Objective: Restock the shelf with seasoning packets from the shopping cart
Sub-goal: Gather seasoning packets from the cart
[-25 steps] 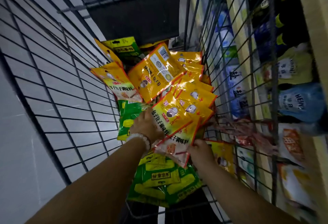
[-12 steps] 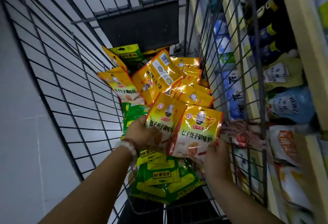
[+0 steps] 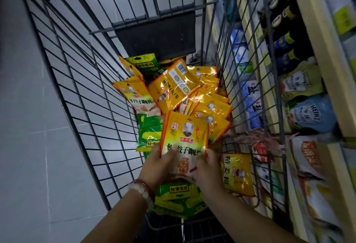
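Inside the wire shopping cart (image 3: 81, 81), my left hand (image 3: 157, 167) and my right hand (image 3: 209, 167) hold a small stack of yellow seasoning packets (image 3: 185, 133) upright, each gripping a lower corner. More yellow packets (image 3: 210, 106) lie fanned out behind the stack, one of them turned back side up (image 3: 173, 86). Green packets (image 3: 149, 133) lie beneath and to the left. The shelf (image 3: 317, 54) runs along the right of the cart.
The shelf holds dark bottles (image 3: 283, 36), a blue Heinz pouch (image 3: 310, 115) and other pouches. A yellow packet (image 3: 236, 173) leans against the cart's right wall. Grey tiled floor (image 3: 28, 146) lies to the left of the cart.
Two packets that I held side by side have come together into one stack in front of me. The view has shifted closer to the cart and slightly left.
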